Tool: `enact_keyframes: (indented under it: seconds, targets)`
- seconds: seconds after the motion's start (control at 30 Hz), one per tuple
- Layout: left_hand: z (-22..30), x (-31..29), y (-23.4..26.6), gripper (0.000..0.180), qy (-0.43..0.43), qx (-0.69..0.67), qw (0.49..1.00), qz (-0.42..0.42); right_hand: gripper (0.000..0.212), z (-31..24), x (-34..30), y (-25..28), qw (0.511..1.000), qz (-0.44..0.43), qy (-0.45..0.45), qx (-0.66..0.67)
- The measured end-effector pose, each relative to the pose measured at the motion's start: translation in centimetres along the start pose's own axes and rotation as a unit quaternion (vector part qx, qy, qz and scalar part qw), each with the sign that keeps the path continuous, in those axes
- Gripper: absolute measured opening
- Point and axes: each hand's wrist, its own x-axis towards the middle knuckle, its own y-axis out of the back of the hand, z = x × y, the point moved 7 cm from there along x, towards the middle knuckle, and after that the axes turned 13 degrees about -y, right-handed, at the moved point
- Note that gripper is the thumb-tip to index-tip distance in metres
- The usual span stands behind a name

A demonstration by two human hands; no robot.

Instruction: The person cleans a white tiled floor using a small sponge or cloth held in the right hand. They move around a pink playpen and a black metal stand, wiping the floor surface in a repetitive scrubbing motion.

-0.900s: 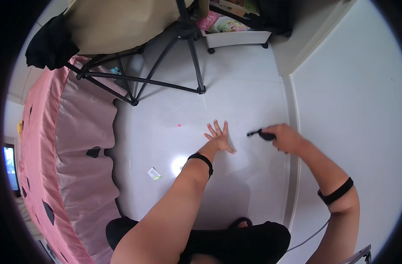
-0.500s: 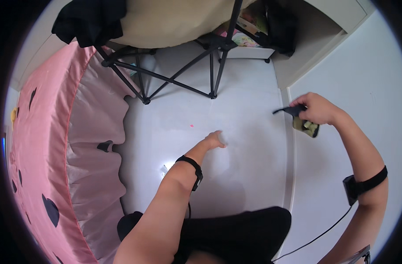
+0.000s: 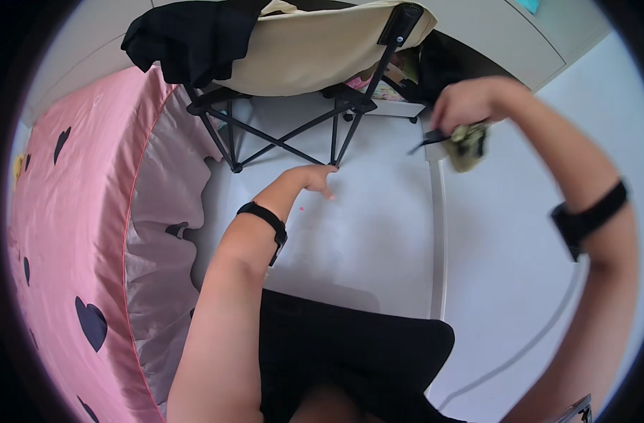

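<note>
Pale floor (image 3: 385,225): L hand (image 3: 315,178) now nearer chair (image 3: 293,53), fingers apart; R hand (image 3: 466,106) farther fwd, gripping olive-blk item (image 3: 468,149).

Counted in view: one left hand (image 3: 317,178), one right hand (image 3: 468,104), two black forearm straps (image 3: 602,208), one camouflage-patterned fabric item (image 3: 465,149), one cream folding chair (image 3: 308,56), one black cloth (image 3: 195,42), one pink heart-patterned bedspread (image 3: 114,155), one white wheeled bin (image 3: 396,108), and one small pink scrap (image 3: 301,209).

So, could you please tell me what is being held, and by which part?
The right grip holds a blurred black-and-olive item, apparently by its black part; no held thing shows in the open left grip.
</note>
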Motion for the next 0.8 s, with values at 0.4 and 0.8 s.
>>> enact_keyframes:
  seconds: [0.4,0.8]
  targets:
    - [-10.6,-2.2,-17.2,0.128,0.363,0.054,0.928,0.057,0.051,12.4,35.1,-37.2,0.908,0.222,-0.048,0.351]
    - [-13.2,-3.2,-20.8,0.150,0.406,0.062,0.910,-0.051,0.056,3.1,42.2,-41.3,0.907,0.386,-0.073,0.152]
